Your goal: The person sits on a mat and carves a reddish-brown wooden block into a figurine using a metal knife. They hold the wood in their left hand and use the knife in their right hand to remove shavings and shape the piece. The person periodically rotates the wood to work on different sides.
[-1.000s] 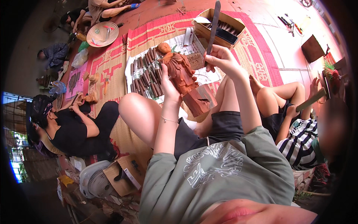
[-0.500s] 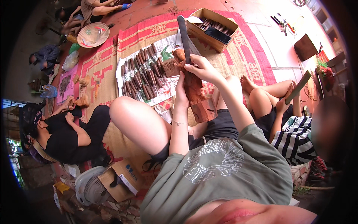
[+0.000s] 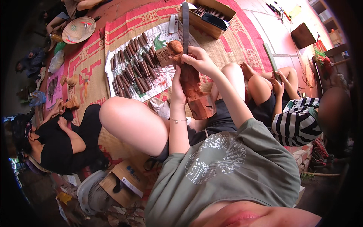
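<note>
My left hand [image 3: 178, 87] is closed round a reddish-brown wood carving [image 3: 190, 82], which has a rounded top and a squarish base lying by my lap. A long, flat, dark file [image 3: 185, 28] stands nearly upright beside the carving's top, its upper end pointing away from me. My right hand [image 3: 198, 60] grips the file low down, thumb along it, and the file's lower end is hidden there. Just left of the carving's top lies a wood block [image 3: 163, 56]. Many dark-handled carving tools [image 3: 136, 70] are laid in rows on a white sheet [image 3: 110, 79] beyond my left knee.
A wooden box [image 3: 217, 32] of tools, a dark phone [image 3: 215, 21] on top, stands at the far edge of the red-and-tan mat [image 3: 247, 47]. On my left a person in black [image 3: 60, 140] handles a carving; on my right one in stripes [image 3: 297, 123] holds a long green bar.
The view has shifted, so the surroundings sit further left and higher. Both hands keep their hold on the carving and file. The right-hand person's green bar now stands more upright.
</note>
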Motion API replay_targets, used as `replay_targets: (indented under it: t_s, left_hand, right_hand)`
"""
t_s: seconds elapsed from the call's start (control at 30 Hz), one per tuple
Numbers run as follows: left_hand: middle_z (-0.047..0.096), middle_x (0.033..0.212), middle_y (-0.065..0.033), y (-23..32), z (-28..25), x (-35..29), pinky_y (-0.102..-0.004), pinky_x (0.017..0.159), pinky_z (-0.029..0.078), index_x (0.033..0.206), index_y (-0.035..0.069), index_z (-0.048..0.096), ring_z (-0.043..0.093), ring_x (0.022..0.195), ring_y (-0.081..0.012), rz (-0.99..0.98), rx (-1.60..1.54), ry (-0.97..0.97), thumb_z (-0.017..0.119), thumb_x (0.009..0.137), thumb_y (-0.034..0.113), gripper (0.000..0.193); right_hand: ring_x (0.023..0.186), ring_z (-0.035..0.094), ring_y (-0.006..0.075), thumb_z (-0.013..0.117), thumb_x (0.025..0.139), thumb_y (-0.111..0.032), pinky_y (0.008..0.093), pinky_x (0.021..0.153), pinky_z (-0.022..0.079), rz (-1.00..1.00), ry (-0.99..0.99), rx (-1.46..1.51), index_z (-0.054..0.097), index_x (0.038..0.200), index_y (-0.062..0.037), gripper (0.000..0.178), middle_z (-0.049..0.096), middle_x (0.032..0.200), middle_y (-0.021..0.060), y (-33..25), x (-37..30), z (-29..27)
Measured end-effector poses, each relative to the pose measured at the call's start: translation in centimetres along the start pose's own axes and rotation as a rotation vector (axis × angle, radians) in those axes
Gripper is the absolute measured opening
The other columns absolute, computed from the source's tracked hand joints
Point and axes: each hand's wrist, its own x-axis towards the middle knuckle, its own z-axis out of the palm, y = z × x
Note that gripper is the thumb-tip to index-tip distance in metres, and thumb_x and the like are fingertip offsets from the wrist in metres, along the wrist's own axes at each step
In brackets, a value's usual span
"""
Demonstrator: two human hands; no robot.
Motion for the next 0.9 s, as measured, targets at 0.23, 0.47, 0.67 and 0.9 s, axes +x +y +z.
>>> replay_targets:
  t_s: [0.23,0.47,0.67,0.9]
  left_hand:
    - [0.061,0.091,-0.0094,-0.9,-1.4,-0.7,-0.0285,0.058,0.053,0.112,0.002,0.049,0.061,0.069,-0.0165,-0.081,0.031,-0.026,0.043,0.089,0.048,0.052]
    - [0.061,0.087,-0.011,-1.3,-2.1,-0.3,-0.0311,0.059,0.054,0.111,0.001,0.049,0.062,0.069,-0.0195,-0.103,0.089,0.002,0.038,0.089,0.05,0.055]
    - [0.061,0.09,-0.0107,-1.8,-2.5,-0.5,-0.0311,0.062,0.053,0.114,0.001,0.047,0.062,0.071,-0.0188,-0.11,0.051,-0.027,0.04,0.09,0.047,0.052]
    - [0.054,0.115,-0.0095,-0.8,-0.9,0.1,-0.0305,0.086,0.046,0.123,0.001,0.042,0.056,0.101,-0.0172,-0.084,0.033,0.044,0.046,0.091,0.037,0.048]
  right_hand:
    - [0.067,0.052,0.008,0.058,0.084,-0.016,0.0246,0.062,0.043,-0.031,0.256,-0.231,0.059,0.093,0.0008,0.02,0.059,0.075,0.0052,1.7,-1.1,1.3]
    - [0.073,0.054,0.0068,0.054,0.085,-0.013,0.0247,0.068,0.045,-0.046,0.143,0.211,0.056,0.102,0.002,0.022,0.061,0.081,0.0054,2.5,-2.3,1.1]
    - [0.07,0.048,0.0051,0.054,0.085,-0.015,0.0226,0.063,0.041,-0.006,0.309,-0.217,0.055,0.096,0.0023,0.02,0.058,0.077,0.0025,2.9,-2.2,1.2]
    - [0.076,0.047,0.0058,0.053,0.085,-0.015,0.0211,0.068,0.04,-0.036,0.164,0.165,0.056,0.098,0.0013,0.021,0.056,0.083,-0.0011,4.4,-1.5,-0.3]
